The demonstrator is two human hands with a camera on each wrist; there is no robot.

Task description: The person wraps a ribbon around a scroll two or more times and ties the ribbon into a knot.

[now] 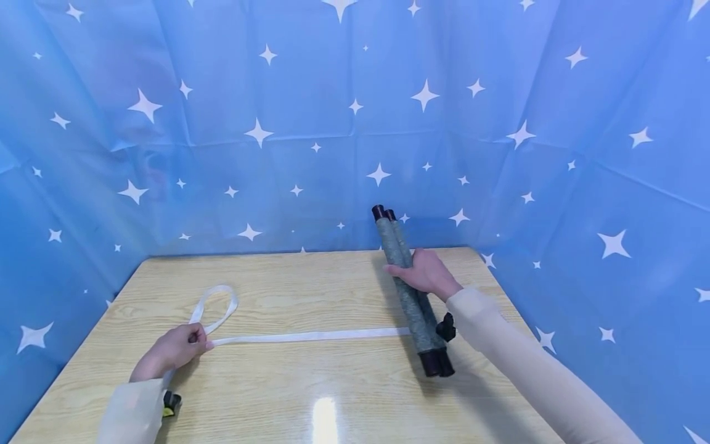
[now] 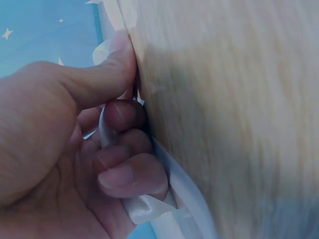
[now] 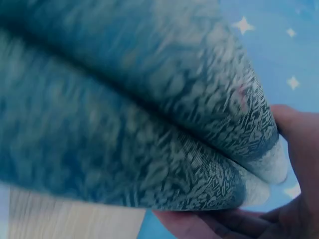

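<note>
My left hand (image 1: 174,348) pinches a white ribbon (image 1: 316,336) at the left of the table. Beyond these fingers the ribbon makes a loop, and a straight length runs right to the scroll. In the left wrist view the curled fingers (image 2: 134,174) have the ribbon (image 2: 187,194) threaded between them. A scroll rolled up from both ends (image 1: 409,302), grey-green and patterned with dark end knobs, is gripped around its middle by my right hand (image 1: 426,271). It is tilted, its far end raised. The ribbon's right end is hidden behind it.
A light wood table (image 1: 266,394) lies under both hands. Blue cloth (image 1: 310,92) with white stars hangs behind it and along both sides. Dark wrist devices are strapped at both sleeves.
</note>
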